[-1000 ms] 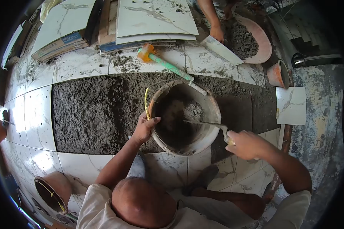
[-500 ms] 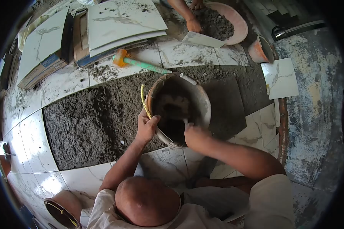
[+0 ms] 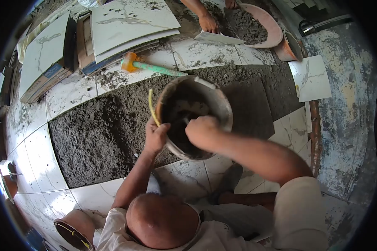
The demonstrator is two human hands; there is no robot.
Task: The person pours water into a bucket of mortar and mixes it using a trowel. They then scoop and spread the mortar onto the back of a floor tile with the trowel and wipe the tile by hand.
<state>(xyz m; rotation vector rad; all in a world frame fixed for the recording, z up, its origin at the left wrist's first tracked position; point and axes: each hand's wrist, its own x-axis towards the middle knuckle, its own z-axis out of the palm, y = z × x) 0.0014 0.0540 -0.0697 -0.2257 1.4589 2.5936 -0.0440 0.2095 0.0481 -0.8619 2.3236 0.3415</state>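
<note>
My left hand (image 3: 156, 136) is closed on the near-left rim of a bucket (image 3: 227, 113), its thumb over the edge by the yellow handle (image 3: 151, 102). Inside the bucket lies dark wet mortar. My right hand (image 3: 203, 131) is a fist over the bucket's opening, gripping a short handle (image 3: 186, 120); the rest of that tool is hidden in the bucket. Around the bucket spreads a bed of rough grey mortar (image 3: 92, 142). Just beyond the rim lies a mallet (image 3: 132, 62) with an orange head and green handle.
Another person's hand (image 3: 208, 23) holds a tile strip (image 3: 220, 38) beside a pink basin (image 3: 272, 27) of mortar. Stacked marble-look tiles (image 3: 134, 21) stand at the back left. A small bucket (image 3: 290, 48) and a loose tile (image 3: 310, 78) are at right; another bucket (image 3: 77, 226) lies tipped at lower left.
My right hand has moved left and slightly up across the bucket's opening. The bucket's yellow handle has shifted slightly left. The other person's hand and tile strip have moved slightly.
</note>
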